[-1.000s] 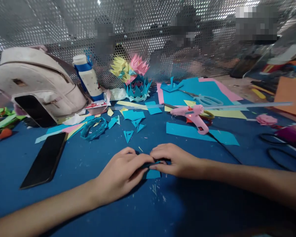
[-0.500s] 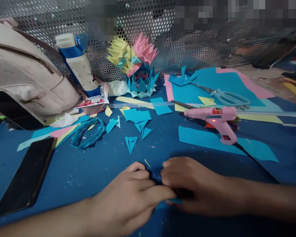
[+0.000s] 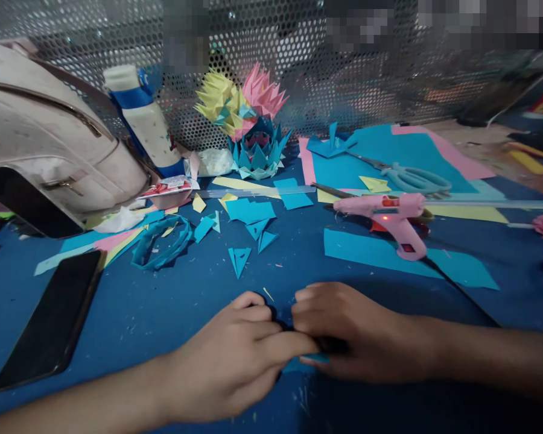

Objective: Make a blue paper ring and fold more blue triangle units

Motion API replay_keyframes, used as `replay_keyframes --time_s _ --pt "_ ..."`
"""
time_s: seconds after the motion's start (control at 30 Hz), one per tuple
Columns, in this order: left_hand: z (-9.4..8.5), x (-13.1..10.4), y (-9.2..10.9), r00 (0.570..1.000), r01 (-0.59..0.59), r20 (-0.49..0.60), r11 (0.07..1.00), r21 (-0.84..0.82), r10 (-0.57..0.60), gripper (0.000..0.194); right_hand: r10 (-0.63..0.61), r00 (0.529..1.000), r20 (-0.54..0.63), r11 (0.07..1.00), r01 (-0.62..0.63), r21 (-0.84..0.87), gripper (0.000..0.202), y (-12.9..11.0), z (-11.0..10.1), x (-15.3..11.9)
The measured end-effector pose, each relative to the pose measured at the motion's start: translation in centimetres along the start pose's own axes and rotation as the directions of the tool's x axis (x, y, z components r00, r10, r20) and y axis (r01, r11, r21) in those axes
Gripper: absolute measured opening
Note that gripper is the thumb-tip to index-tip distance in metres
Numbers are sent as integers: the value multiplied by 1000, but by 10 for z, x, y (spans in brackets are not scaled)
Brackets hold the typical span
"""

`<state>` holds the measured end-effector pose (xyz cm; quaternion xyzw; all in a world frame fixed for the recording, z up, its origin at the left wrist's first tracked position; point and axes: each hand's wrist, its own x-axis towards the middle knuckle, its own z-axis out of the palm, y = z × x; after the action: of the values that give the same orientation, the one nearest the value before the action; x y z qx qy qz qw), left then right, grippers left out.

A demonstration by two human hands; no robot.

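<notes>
Low in the head view, my left hand (image 3: 248,352) and my right hand (image 3: 348,331) meet with fingers curled. Between them is a piece of blue paper (image 3: 294,365), mostly hidden under the fingers, so its shape does not show. Both hands are closed on it, the left index finger reaching toward the right thumb. Beyond them lie folded blue paper triangles (image 3: 239,261) and a rectangular blue strip (image 3: 362,244). A pink glue gun (image 3: 391,211) with its red light lit rests on its side near the strip. A ring of blue paper (image 3: 160,265) lies to the left.
Paper flowers (image 3: 260,154) in yellow, pink and blue stand by the perforated metal panel (image 3: 366,90). Blue-handled scissors (image 3: 419,179) lie on paper sheets. At left are a phone (image 3: 49,319), a pale backpack (image 3: 72,138) and a bottle (image 3: 147,123). The glue gun's cord (image 3: 461,292) runs right.
Both hands keep nearly the same pose and hold. The view has shifted slightly, and a little more of the blue paper shows beneath the fingers.
</notes>
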<state>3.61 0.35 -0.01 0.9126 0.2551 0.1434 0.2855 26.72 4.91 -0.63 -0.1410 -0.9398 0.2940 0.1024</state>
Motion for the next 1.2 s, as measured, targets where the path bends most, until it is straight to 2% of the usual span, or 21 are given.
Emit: replay_keyframes --time_s 0.07,0.17,0.27,0.33,0.4,0.5,0.6,0.77,0.9,1.1,1.2 --pt "0 -1 0 999 -26 -35 1000 0 26 37 -6 1000 5 1000 6 5 28 -1 -1 1" --pt "0 -2 0 984 -94 -155 995 -36 87 37 -17 1000 17 1000 18 -18 26 -3 -1 2" --pt "3 -2 0 956 -94 -285 991 -90 65 34 -7 1000 21 1000 7 -21 26 -5 -2 3" --pt "4 -2 1 928 -33 -373 993 -116 -13 30 28 1000 1 999 -28 26 28 -6 -3 3" --pt "5 -1 0 882 86 -451 988 -126 -134 24 85 995 -50 993 -80 89 28 -5 -4 2" --pt "4 -1 -2 826 248 -492 961 -120 -275 17 144 977 -159 989 -136 60 30 0 -4 0" --pt "2 -1 -7 834 306 -458 949 -78 -307 16 112 970 -214 983 -139 -116 31 6 -4 1" --pt "0 -2 -12 865 329 -405 944 11 -296 16 95 986 -140 964 -126 -233 23 10 -7 1" --pt "-1 -3 -13 895 269 -386 960 71 -222 7 51 985 -163 966 -90 -240 10 9 -8 -1" --pt "-3 -5 -16 917 160 -388 976 148 -91 12 -83 972 -221 962 21 -271 12 9 -7 -4" --pt "-5 -4 -14 921 119 -385 984 134 -59 9 -89 968 -233 970 31 -240 12 11 -7 -4"
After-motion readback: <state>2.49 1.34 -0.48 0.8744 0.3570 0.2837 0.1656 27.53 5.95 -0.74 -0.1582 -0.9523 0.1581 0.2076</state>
